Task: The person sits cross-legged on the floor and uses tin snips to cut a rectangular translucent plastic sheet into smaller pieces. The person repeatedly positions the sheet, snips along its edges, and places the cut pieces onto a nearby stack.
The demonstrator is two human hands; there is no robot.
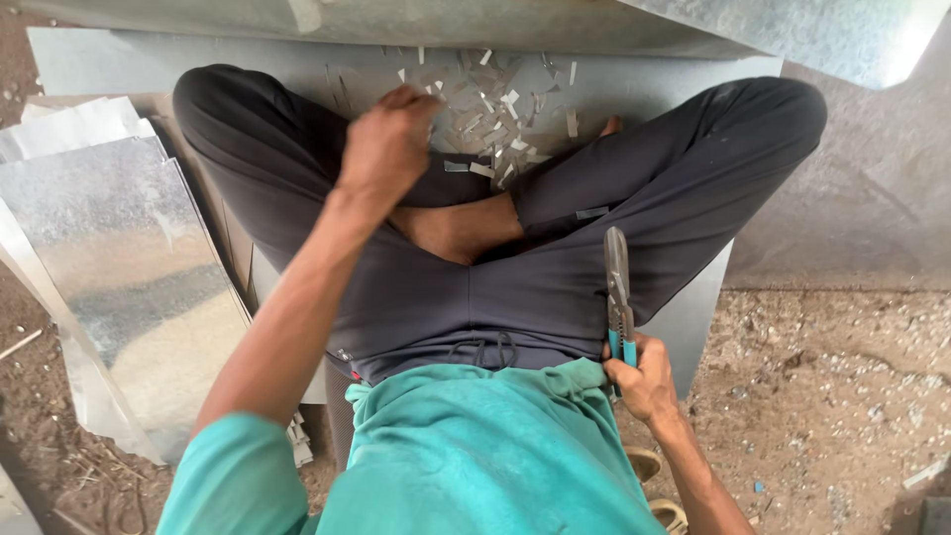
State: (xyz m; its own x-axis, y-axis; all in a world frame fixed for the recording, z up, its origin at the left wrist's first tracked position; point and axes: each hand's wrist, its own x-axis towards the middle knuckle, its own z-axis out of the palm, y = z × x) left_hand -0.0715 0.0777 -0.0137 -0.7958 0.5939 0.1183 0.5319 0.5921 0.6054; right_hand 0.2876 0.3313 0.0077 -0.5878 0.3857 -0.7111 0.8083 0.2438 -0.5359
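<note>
Closest in, the right hand (644, 381) sits by the hip, wrapped around the teal grips of the snips (619, 297), blades closed and pointing up over the right thigh, touching no metal. So cutting looks paused, I'd say, with the tool parked.

Further out, the left hand (388, 149) reaches past the crossed legs, fingers bunched in a loose fist right at the near edge of the scraps (495, 109). Whether it has pinched a piece I cannot tell; the knuckles hide the fingertips. The scraps lie scattered on the sheet (634, 84) the person sits on, mostly in front of the ankles.

This reads as sorting or clearing offcuts between cuts. A next move would call for a careful fingertip pinch, since those slivers look sharp-edged, with the snips kept away from the leg.

At the left edge, a stack of sheets (109, 248) rests on the dirt floor (842, 396).
</note>
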